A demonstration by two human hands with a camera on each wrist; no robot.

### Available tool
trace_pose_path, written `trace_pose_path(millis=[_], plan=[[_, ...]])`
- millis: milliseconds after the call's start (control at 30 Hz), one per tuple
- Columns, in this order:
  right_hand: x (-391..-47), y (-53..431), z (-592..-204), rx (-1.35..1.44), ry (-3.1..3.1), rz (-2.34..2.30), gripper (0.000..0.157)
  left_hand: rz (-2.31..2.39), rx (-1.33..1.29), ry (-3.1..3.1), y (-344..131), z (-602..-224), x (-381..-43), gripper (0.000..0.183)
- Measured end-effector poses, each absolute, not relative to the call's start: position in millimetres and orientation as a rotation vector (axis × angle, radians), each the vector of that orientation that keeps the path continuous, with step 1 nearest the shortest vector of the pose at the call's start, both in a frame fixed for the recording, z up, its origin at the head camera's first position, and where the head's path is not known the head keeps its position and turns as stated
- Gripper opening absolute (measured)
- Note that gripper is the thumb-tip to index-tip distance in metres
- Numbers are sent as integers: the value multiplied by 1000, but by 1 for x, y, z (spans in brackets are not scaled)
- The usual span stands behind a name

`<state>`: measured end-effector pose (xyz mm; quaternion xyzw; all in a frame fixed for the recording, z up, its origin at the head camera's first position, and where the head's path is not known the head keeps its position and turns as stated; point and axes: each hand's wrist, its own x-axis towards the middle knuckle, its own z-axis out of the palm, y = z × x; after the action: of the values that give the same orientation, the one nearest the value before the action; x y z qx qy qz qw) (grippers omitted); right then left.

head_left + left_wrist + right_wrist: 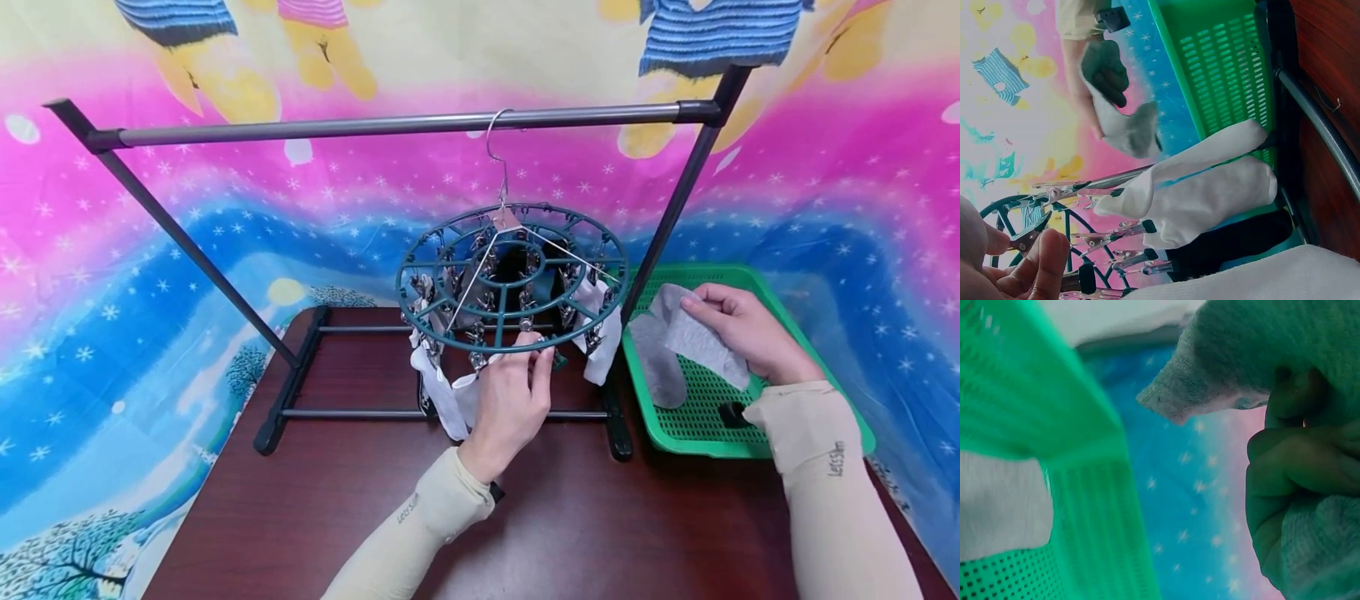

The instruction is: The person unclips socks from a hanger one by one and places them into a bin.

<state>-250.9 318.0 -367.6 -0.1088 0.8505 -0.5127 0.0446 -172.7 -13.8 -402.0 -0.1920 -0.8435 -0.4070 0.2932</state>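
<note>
A round green clip hanger (498, 314) hangs by its hook from the rack's bar, with several socks clipped around it. At its near rim my left hand (513, 400) pinches a clothes clip (1030, 234) between thumb and fingers. My right hand (750, 333) grips a grey sock (705, 342), held up over the green basket (750, 452); its fingers curl into the cloth in the right wrist view. Another grey sock (663, 375) lies in the basket. White socks (1210, 194) and a black sock (1235, 240) hang from clips in the left wrist view.
The dark metal rack (405, 125) stands on the brown table (570, 508), its feet beside the basket. A patterned cloth (90, 317) covers the wall behind. A small black object (735, 415) shows near my right wrist.
</note>
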Motion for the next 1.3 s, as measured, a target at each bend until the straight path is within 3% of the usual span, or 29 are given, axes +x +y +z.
trace_pose_path(millis=[567, 833, 1300], plan=[[-319, 365, -411, -23, 2620, -1355, 47, -1110, -494, -2271, -19, -403, -173, 19], [-328, 377, -432, 64, 2589, -1310, 72, -1091, -498, -2278, -21, -401, -173, 19], [-330, 403, -457, 77, 2452, -1214, 73, -1117, -499, -2280, -24, -400, -173, 21]])
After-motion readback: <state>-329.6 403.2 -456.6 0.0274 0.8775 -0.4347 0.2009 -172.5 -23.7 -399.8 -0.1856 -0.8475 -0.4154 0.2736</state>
